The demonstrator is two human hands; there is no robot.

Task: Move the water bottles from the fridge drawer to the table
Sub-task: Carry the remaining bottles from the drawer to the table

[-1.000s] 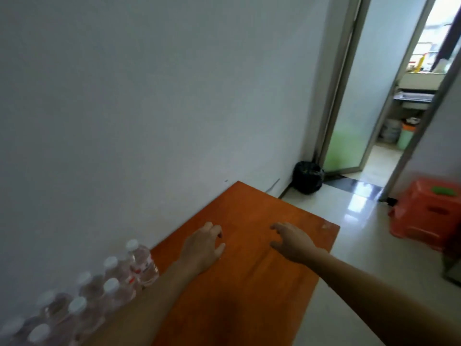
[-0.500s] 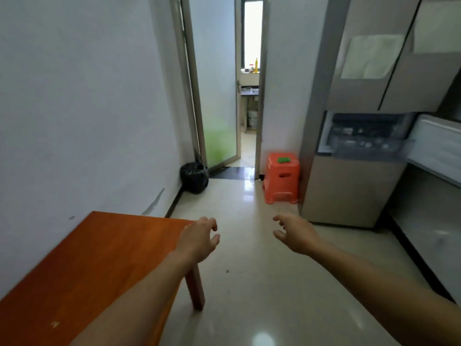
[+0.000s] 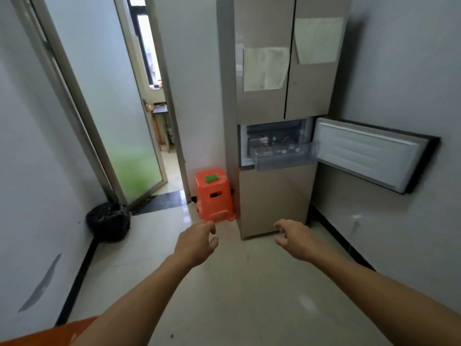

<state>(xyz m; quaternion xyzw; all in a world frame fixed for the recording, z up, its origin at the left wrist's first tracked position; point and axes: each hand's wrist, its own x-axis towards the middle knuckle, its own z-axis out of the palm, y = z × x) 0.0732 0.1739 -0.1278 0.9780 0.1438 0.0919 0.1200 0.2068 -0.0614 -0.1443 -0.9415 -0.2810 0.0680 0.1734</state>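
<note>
Narrow room, pale tiled floor [image 3: 249,295] bare down the middle from the camera to the fridge [image 3: 277,96], open lane for walking. Left wall [image 3: 30,146] and right wall [image 3: 411,71] close in both sides; dark skirting runs along each. Fridge stands at the far end, upper double doors closed, with paper sheets [image 3: 265,68] stuck on them. Mid-level fridge door [image 3: 369,156] swung open to the right, jutting into the right-side space, white inner liner facing the camera. Fridge drawer [image 3: 284,156] pulled partway out, clear front wall; water bottles [image 3: 279,148] lie inside, only caps and blurry tops visible, count unclear. Frosted glass door [image 3: 119,121] on the left stands open to a back room. Orange stool [image 3: 214,196] just beside the fridge's left edge, green item [image 3: 210,178] on top. Black bag [image 3: 108,221] on the floor against the left wall near the glass door. Orange table [image 3: 50,333] shows only as a corner at bottom left, well apart from the fridge.

Left hand [image 3: 197,242] extended forward in air, fingers loosely curled, half spread, holding nothing, touching nothing. Right hand [image 3: 293,239] same height, fingers loosely spread and bent, empty, no contact. Both hands well short of the drawer.
</note>
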